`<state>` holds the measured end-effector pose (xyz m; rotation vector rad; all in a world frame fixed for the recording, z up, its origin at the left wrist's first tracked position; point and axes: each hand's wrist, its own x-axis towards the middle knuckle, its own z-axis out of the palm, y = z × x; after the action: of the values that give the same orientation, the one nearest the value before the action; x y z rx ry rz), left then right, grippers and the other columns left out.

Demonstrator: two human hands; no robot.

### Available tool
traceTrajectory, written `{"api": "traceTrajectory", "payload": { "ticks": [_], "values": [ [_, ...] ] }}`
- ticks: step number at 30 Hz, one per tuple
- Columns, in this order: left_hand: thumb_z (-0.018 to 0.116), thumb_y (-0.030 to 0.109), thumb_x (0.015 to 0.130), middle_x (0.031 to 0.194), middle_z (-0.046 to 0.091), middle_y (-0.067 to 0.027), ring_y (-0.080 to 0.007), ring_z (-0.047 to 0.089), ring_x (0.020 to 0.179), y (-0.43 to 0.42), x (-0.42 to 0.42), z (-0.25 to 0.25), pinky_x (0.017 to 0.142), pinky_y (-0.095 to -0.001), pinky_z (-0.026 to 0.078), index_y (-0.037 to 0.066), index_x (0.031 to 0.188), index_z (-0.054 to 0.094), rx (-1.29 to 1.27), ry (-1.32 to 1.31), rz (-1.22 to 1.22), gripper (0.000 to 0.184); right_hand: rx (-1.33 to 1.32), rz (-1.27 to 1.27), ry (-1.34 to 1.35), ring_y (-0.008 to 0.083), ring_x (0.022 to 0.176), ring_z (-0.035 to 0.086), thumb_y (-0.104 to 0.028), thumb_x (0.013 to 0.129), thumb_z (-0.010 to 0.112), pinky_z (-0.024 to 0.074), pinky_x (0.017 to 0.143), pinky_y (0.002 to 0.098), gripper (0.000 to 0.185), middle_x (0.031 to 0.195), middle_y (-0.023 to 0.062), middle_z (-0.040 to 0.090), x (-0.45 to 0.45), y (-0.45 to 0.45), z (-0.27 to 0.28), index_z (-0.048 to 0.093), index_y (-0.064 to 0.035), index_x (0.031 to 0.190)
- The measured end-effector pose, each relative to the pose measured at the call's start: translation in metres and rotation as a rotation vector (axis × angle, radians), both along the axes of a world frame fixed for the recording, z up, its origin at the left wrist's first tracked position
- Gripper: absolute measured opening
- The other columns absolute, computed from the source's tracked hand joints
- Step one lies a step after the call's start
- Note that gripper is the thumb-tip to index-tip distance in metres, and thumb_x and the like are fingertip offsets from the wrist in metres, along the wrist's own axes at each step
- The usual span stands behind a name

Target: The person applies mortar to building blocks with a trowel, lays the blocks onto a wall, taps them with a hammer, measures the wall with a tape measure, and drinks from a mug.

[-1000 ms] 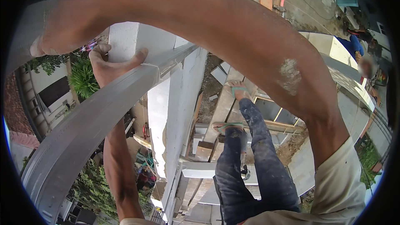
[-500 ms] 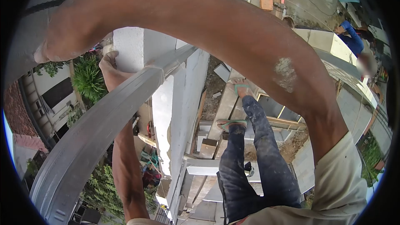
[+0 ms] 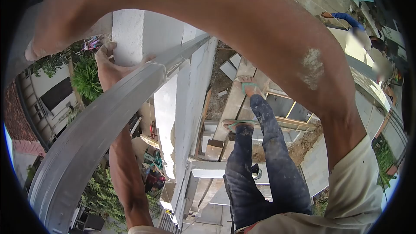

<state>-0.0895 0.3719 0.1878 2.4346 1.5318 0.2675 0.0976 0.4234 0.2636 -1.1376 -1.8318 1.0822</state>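
Note:
My left hand point(image 3: 112, 64) is closed around the lower end of a white block point(image 3: 128, 39), thumb on one side and fingertips on the other. Close in front of me, a long grey metal bar point(image 3: 99, 117) runs diagonally past my left forearm, with thin string looped around it near the block. Below the bar stands a white wall point(image 3: 167, 125) with a rough edge. My right arm reaches across the top of the view. My right hand point(image 3: 50, 37) is at the upper left beside a grey surface point(image 3: 19, 63); its fingers are mostly hidden and blurred.
My sandalled feet stand on wooden planks point(image 3: 234, 108) high above the ground. A wooden frame point(image 3: 288, 108) lies beside them, and a white beam point(image 3: 208, 169) crosses nearer my legs. People, one with a blue sleeve point(image 3: 346, 17), are at the right. Shrubs point(image 3: 102, 199) grow below left.
My right hand and forearm have shifted up and left in view. My left hand stays on the white block, both slightly higher and further left. The blue-sleeved arm at the right now stretches out.

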Motion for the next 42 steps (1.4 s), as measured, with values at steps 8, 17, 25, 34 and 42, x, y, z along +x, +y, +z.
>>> {"api": "traceTrajectory", "payload": {
  "ticks": [8,17,25,34,42],
  "values": [
    [0.101,0.037,0.061,0.121,0.060,-0.0243,-0.0312,0.064,0.113,0.002,0.010,-0.005,0.101,-0.0395,0.052,-0.010,0.130,0.051,-0.127,0.006,0.079,0.098,0.068,0.007,-0.038,0.0352,0.116,0.069,-0.036,0.106,0.046,0.0537,0.103,0.0478,0.046,0.126,0.0218,0.071,0.016,-0.021,0.015,0.071,-0.0039,0.126],
    [0.100,0.036,0.061,0.120,0.061,-0.0244,-0.0322,0.063,0.114,0.001,-0.002,-0.019,0.103,-0.0401,0.050,-0.007,0.132,0.047,-0.163,-0.036,0.095,0.099,0.038,-0.123,0.038,0.0343,0.114,0.070,-0.038,0.104,0.054,0.0541,0.099,0.0451,0.043,0.121,0.0205,0.071,0.031,-0.037,-0.014,0.074,-0.0040,0.121],
    [0.098,0.027,0.065,0.136,0.052,-0.0238,-0.0319,0.055,0.127,-0.004,-0.017,-0.034,0.108,-0.0425,0.047,-0.007,0.140,0.043,-0.150,-0.207,0.013,0.099,-0.546,-0.695,0.293,0.0312,0.104,0.071,-0.044,0.096,0.068,0.0543,0.096,0.0417,0.065,0.126,0.0257,0.068,0.037,-0.119,-0.199,0.058,-0.0015,0.143],
    [0.085,0.016,0.074,0.154,0.042,-0.0215,-0.0348,0.047,0.139,-0.017,-0.036,-0.026,0.120,-0.0484,0.039,-0.002,0.160,0.027,-0.287,-0.252,-0.170,0.105,-0.775,-0.646,0.508,0.0447,0.147,0.043,-0.067,0.083,0.074,0.0362,0.123,0.0489,0.114,0.155,0.0352,0.042,0.015,-0.115,-0.240,0.026,-0.0020,0.164],
    [0.089,0.020,0.080,0.151,0.049,-0.0209,-0.0279,0.052,0.138,-0.012,-0.030,-0.018,0.117,-0.0418,0.043,-0.004,0.159,0.034,-0.552,-0.511,-0.027,0.099,-0.790,-0.582,0.488,0.0433,0.145,0.046,-0.064,0.084,0.074,0.0379,0.122,0.0476,0.116,0.152,0.0355,0.046,0.023,-0.110,-0.236,0.023,0.0062,0.162]
  ]
}}
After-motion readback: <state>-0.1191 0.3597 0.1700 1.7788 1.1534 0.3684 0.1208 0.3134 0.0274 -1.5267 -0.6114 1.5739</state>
